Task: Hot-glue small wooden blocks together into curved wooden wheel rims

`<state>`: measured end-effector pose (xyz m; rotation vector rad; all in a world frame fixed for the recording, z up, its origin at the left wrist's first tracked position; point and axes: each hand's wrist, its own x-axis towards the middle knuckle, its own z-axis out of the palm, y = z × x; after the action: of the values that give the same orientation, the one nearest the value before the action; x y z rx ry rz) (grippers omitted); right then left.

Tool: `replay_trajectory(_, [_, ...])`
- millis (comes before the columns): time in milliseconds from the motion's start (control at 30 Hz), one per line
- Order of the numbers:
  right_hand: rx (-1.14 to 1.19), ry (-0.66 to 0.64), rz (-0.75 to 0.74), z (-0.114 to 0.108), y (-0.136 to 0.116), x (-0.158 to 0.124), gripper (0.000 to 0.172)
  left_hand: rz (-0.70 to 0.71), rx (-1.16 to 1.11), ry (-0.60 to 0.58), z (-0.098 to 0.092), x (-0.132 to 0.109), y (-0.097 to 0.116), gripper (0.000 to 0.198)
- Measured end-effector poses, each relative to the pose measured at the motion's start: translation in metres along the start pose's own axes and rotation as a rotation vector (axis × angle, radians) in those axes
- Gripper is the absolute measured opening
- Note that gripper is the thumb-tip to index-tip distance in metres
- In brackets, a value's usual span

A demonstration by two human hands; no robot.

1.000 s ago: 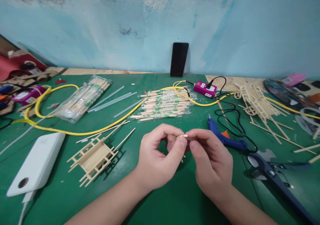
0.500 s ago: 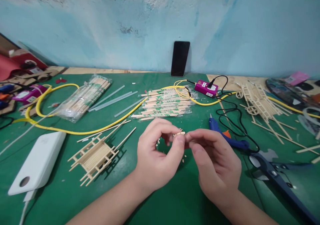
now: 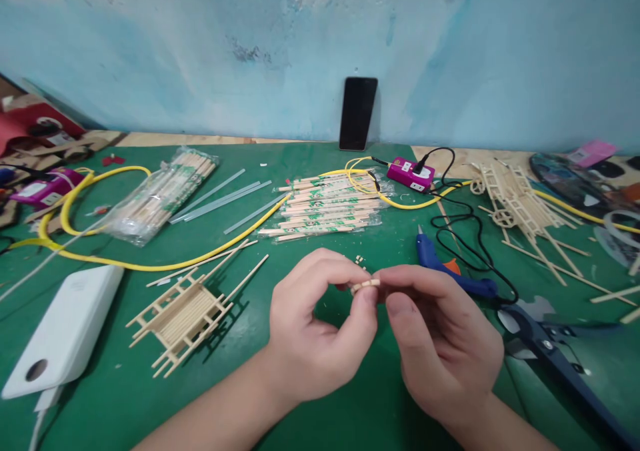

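Observation:
Both my hands meet over the green table, a little right of the middle. My left hand (image 3: 320,327) pinches a small curved piece made of short wooden stick segments (image 3: 369,284) between thumb and forefinger. Bent fingertips of my right hand (image 3: 445,337) touch the right end of that piece, while its thumb stands apart from them. The other right fingers are partly hidden. A few tiny cut wooden bits (image 3: 360,261) lie just behind the fingers. Left of my hands rests a small cart-like frame of wooden sticks (image 3: 187,314) with two long shafts.
A blue glue gun (image 3: 450,271) and dark-handled cutters (image 3: 555,357) lie right, near a stick model with wheels (image 3: 520,204). Behind are wrapped chopsticks (image 3: 325,207), clear glue sticks (image 3: 225,201), a yellow cable (image 3: 150,264) and an upright phone (image 3: 359,114). A white power bank (image 3: 65,331) lies left.
Both hands have shifted slightly right and down with the small wooden piece, which has turned to show its curved row of segments. The view has also shifted slightly.

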<state>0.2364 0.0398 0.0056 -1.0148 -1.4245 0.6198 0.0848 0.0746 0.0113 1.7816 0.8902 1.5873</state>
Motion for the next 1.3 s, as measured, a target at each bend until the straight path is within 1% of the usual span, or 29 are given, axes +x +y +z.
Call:
replay_trajectory(200, [-0.019, 0.002, 0.012, -0.0007, 0.0004, 0.0007, 0.038, 0.020, 0.001, -0.020, -0.0007, 0.0015, 0.0010, 0.027])
replay_trajectory(367, [-0.006, -0.007, 0.008, -0.0005, -0.0009, 0.0019, 0.034, 0.023, 0.021, -0.032, -0.0019, 0.0019, 0.0025, 0.022])
replay_trajectory(600, [-0.034, -0.029, -0.007, -0.0019, -0.0035, 0.0040, 0.034, 0.030, -0.035, -0.040, -0.0014, 0.0029, 0.0041, 0.020])
replay_trajectory(900, [-0.045, -0.057, -0.073, -0.0024, -0.0042, 0.0022, 0.037, 0.054, -0.013, -0.035, -0.0024, 0.0067, 0.0077, 0.019])
replay_trajectory(1033, [-0.017, -0.039, -0.048, -0.0011, -0.0036, 0.0022, 0.038, 0.076, 0.001, -0.043, -0.0026, 0.0080, 0.0093, 0.021])
replay_trajectory(1200, [-0.023, -0.045, -0.027, -0.0022, -0.0043, 0.0033, 0.030, 0.087, 0.000, -0.028, -0.0010, 0.0067, 0.0078, 0.023])
replay_trajectory(1300, [-0.027, -0.048, -0.018, -0.0041, -0.0049, 0.0036, 0.029, 0.103, -0.001, -0.014, -0.0003, 0.0048, 0.0050, 0.025])
